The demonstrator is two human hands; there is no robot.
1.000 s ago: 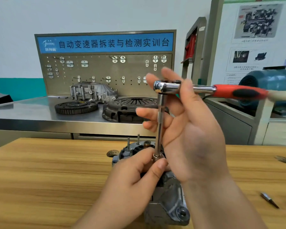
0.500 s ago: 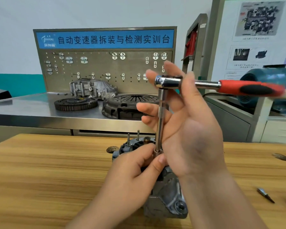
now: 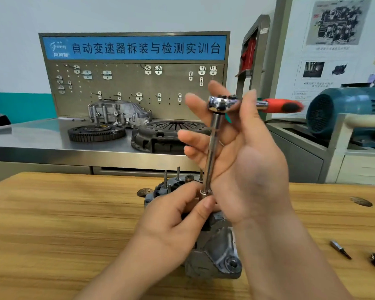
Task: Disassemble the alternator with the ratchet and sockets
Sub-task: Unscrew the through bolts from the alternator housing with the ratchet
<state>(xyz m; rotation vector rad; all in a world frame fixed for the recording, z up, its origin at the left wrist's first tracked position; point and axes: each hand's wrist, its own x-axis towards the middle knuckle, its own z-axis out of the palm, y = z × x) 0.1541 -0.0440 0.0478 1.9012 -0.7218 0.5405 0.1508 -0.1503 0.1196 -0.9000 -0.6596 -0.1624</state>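
Evidently early on. Pinches socket (image 3: 204,192) with left hand (image 3: 173,221) atop alternator (image 3: 214,256) standing on wooden surface (image 3: 52,224); steadies ratchet (image 3: 275,105) extension (image 3: 212,152) against spread, straight-fingered right hand (image 3: 247,169). Looks wholly assembled; nearly all loosening left to do.

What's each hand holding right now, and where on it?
Left hand pinches the extension at its bottom end, by the alternator. Right hand is open, straight fingers and thumb flanking the ratchet just behind its head.

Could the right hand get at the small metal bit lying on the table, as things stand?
Probably yes: the metal bit lies uncovered on the table beside that forearm. But the right hand is up at the ratchet and would have to leave it first.
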